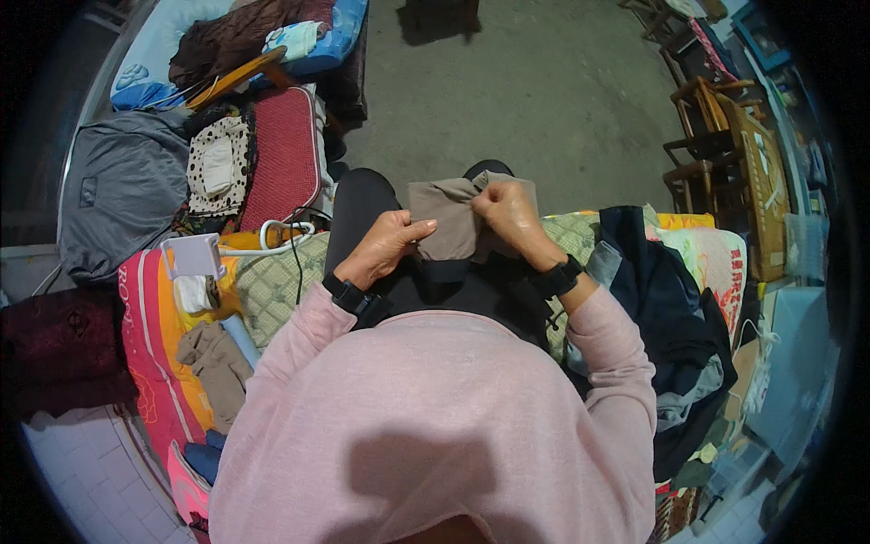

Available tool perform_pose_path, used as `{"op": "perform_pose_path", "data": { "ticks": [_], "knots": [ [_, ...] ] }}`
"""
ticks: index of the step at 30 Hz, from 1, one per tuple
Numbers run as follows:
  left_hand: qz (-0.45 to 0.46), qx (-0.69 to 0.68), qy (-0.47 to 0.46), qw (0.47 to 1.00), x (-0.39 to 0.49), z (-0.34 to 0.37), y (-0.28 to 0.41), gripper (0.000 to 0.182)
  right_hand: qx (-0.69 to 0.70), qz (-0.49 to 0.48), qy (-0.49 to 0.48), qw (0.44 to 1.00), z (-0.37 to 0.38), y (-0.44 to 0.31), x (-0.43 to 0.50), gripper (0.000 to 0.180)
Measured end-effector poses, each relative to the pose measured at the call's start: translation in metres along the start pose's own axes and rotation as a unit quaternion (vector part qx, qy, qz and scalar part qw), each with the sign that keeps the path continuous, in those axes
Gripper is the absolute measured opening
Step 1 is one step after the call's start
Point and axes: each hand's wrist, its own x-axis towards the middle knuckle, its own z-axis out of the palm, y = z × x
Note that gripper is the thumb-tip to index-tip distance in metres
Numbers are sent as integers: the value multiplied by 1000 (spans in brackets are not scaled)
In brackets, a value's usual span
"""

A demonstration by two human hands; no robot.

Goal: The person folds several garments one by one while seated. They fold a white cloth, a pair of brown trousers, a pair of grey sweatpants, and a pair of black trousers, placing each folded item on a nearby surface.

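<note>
A taupe piece of cloth [445,219] with a dark band along its near edge spreads over my lap, between my knees. My left hand [389,246] grips its left side, thumb lying on top and fingers tucked underneath out of sight. At the upper right of the cloth, my right hand [506,209] is closed in a pinch on the fabric, which bunches at the fingertips. Black trousers [363,204] cover my legs below the cloth. Both wrists carry black straps.
Dark navy clothes [642,292] lie heaped at my right on the patterned seat cover [571,241]. To my left are another taupe garment [216,370], a white phone holder [192,256] on a bent arm, and a red cushion [282,149]. Wooden chairs [707,156] stand at the far right.
</note>
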Motion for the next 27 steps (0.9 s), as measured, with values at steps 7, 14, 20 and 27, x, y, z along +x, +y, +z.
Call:
{"op": "perform_pose_path", "data": {
  "ticks": [7, 14, 20, 27],
  "knots": [
    [9, -34, 0, 999, -1, 2, -5, 25, 5, 12, -10, 1000, -4, 2, 7, 36],
    [8, 29, -19, 999, 0, -2, -3, 32, 118, 106, -39, 987, -5, -21, 30, 39],
    [28, 32, -30, 999, -4, -4, -4, 29, -53, 59, 0, 997, 5, -8, 45, 22],
    [31, 33, -27, 999, -4, 0, -2, 31, -74, -154, 30, 985, 2, -19, 37, 17]
  ]
}}
